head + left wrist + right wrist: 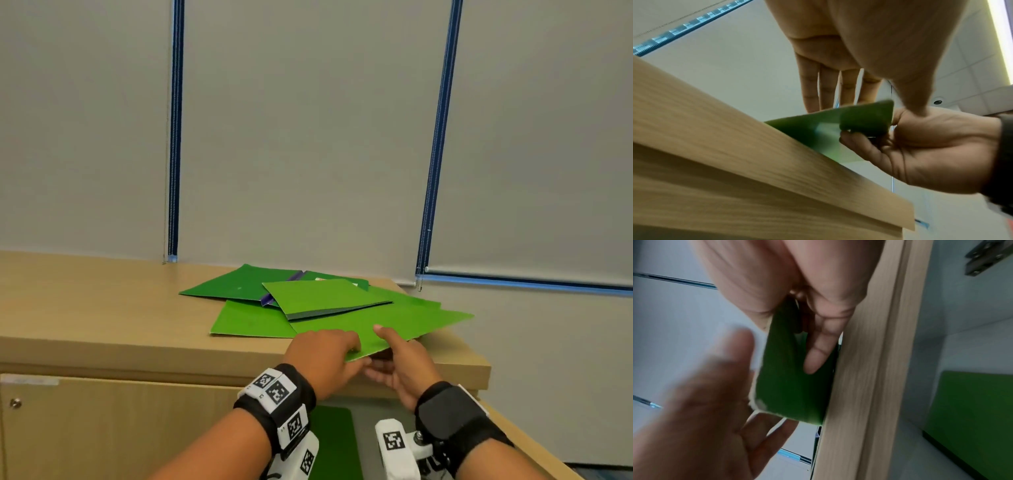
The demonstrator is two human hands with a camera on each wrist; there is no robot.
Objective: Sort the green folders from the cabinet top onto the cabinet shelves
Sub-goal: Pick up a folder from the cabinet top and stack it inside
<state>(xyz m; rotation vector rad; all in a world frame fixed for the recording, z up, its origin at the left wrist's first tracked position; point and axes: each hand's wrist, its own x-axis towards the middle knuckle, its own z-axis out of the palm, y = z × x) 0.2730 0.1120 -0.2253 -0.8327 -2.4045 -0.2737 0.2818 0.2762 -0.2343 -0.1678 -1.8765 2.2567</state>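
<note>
**Both hands at the near folder corner**

The right hand [400, 363] pinches the overhanging corner of the front green folder [370, 329], thumb on top, fingers beneath. The left hand [322, 356] lies flat on that corner, fingers straight (not curled). The other green folders [308, 294] lie overlapped on the cabinet top [102, 308]

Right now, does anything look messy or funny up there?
Yes. The green folders lie in a crooked, overlapping heap on the cabinet top, not stacked. The nearest folder pokes out past the front edge, where the right hand pinches its corner.
</note>
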